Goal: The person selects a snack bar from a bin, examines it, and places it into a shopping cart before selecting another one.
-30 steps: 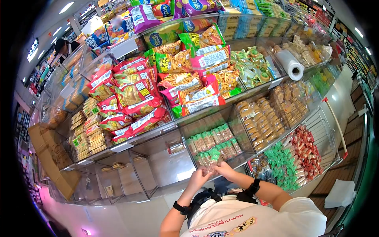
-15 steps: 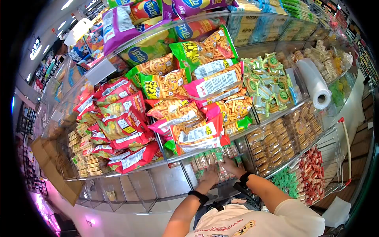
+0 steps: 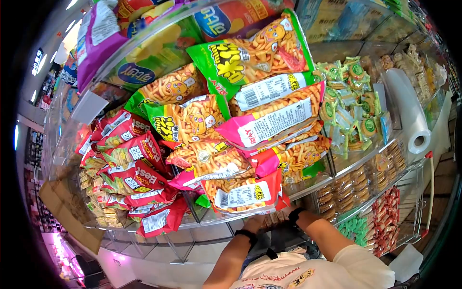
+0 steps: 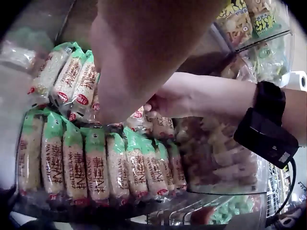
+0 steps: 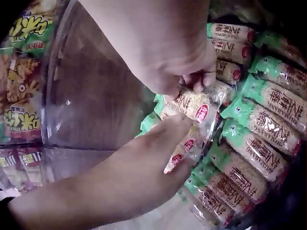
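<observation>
Green-ended clear packets of pale snack rolls lie in rows in a bin; one packet (image 4: 98, 163) is in the front row in the left wrist view. In the right wrist view my right hand (image 5: 175, 55) curls its fingers on the end of a packet (image 5: 189, 103). Just below, my left hand (image 5: 148, 160) holds packets (image 5: 187, 144) between thumb and fingers. The left wrist view has my left hand (image 4: 127, 81) large above the back row, beside my right hand (image 4: 168, 98). In the head view, snack bags partly hide both hands.
Large snack bags (image 3: 269, 118) overhang the bin on the shelf above. Wrapped biscuits (image 3: 353, 190) fill the neighbouring bin. A cart (image 3: 426, 207) and red-wrapped sweets (image 3: 385, 216) are at the right, below a plastic bag roll (image 3: 409, 111).
The head view has moved closer to the shelves. Both hands have gone from holding a packet at the bin's front edge to reaching in among the packets, behind the overhanging bags.
</observation>
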Demonstrator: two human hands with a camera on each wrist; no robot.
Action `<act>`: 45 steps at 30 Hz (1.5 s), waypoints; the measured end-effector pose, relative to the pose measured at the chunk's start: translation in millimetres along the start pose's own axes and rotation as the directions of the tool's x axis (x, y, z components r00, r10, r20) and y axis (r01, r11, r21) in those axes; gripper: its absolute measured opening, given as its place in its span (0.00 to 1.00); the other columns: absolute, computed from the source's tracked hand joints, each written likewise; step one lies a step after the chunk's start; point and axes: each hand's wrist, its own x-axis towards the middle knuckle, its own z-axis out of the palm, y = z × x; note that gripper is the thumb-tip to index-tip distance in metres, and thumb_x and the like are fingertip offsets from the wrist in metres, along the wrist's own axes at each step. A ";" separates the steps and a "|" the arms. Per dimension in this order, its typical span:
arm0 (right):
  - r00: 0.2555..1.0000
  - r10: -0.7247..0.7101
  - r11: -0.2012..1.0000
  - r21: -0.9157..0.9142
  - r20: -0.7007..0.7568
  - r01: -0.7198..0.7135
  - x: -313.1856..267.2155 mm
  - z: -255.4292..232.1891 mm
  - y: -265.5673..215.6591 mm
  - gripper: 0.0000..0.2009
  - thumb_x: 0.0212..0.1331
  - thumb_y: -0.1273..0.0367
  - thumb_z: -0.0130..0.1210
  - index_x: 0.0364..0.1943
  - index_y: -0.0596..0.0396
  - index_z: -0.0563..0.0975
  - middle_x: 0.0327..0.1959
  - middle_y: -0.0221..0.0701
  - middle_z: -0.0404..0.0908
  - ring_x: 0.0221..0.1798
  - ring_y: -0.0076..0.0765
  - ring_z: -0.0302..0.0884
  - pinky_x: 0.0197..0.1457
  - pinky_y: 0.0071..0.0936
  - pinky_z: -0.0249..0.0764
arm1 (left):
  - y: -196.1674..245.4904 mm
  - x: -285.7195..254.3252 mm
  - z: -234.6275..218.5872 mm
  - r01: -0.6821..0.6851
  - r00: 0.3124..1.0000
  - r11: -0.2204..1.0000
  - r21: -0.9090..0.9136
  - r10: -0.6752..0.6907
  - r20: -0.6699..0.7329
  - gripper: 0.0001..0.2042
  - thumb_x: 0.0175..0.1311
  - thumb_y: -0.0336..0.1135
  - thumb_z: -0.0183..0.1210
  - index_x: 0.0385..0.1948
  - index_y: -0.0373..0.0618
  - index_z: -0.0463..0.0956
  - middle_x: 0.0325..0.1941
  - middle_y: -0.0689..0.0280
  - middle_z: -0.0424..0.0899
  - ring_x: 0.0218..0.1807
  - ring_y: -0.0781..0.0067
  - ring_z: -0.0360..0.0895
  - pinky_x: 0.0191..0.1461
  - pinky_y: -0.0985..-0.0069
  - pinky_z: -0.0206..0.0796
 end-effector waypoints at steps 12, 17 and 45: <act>0.899 -0.349 0.859 -0.474 -0.263 0.194 78.9 42.2 72.0 0.14 0.49 0.62 0.46 0.35 0.56 0.66 0.29 0.37 0.69 0.32 0.34 0.66 0.32 0.27 0.63 | 9.8 -0.5 -1.6 0.008 0.996 0.995 0.095 -0.017 0.088 0.19 0.53 0.36 0.38 0.48 0.41 0.58 0.53 0.57 0.60 0.55 0.60 0.56 0.54 0.67 0.52; 0.893 -0.369 0.865 -0.446 -0.258 0.229 78.3 48.4 71.7 0.12 0.50 0.63 0.45 0.32 0.56 0.67 0.26 0.36 0.68 0.29 0.33 0.66 0.30 0.27 0.62 | 14.0 5.5 -3.2 -0.006 0.995 0.989 0.149 -0.009 0.100 0.20 0.52 0.35 0.40 0.49 0.41 0.57 0.53 0.57 0.60 0.55 0.61 0.57 0.53 0.68 0.53; 0.674 -0.705 0.701 -0.356 -0.219 0.618 83.6 30.6 92.0 0.09 0.44 0.66 0.51 0.23 0.56 0.68 0.21 0.34 0.69 0.24 0.33 0.67 0.28 0.28 0.64 | 43.2 -167.8 -149.3 -0.032 0.992 0.948 -0.315 -0.009 -0.129 0.18 0.52 0.36 0.46 0.46 0.43 0.62 0.43 0.54 0.70 0.44 0.56 0.68 0.45 0.70 0.61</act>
